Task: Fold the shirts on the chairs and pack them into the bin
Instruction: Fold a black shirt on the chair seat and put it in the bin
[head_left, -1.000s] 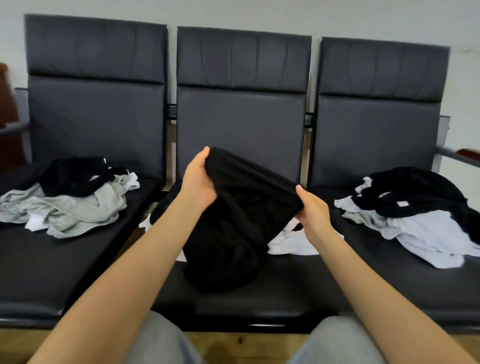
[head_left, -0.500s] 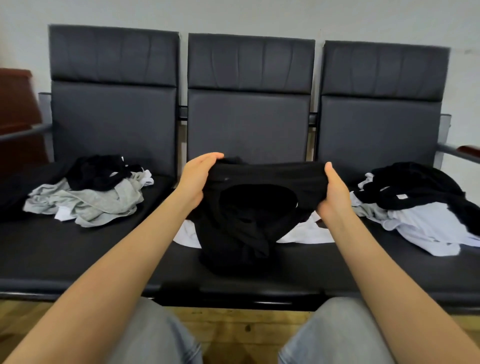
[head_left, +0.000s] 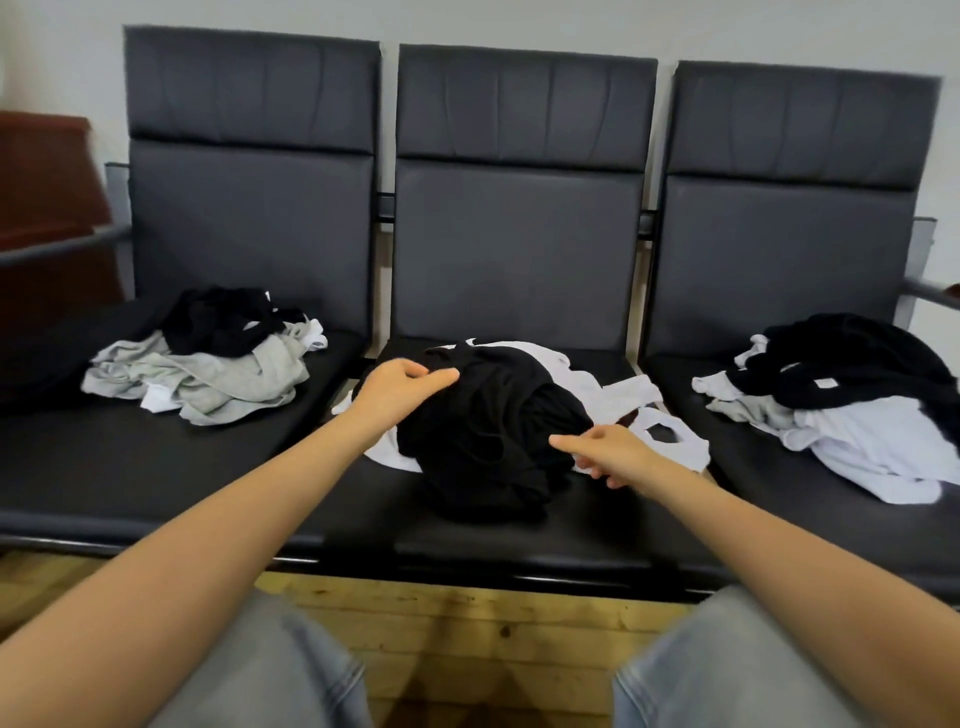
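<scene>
A black shirt lies bunched on the middle chair seat, on top of a white shirt. My left hand pinches the black shirt's upper left edge with thumb and fingertips. My right hand is at the shirt's right edge. Its index finger lies straight along the black cloth, and its other fingers curl under at the hem. No bin is in view.
A pile of grey, white and black shirts sits on the left chair. Another pile of black and white shirts lies on the right chair. Metal armrests flank the row. Wooden floor and my knees fill the bottom of the view.
The black shirt, held up and stretched between both hands before, has come down onto the middle seat. Both hands dropped with it, and the view shifted rightward.
</scene>
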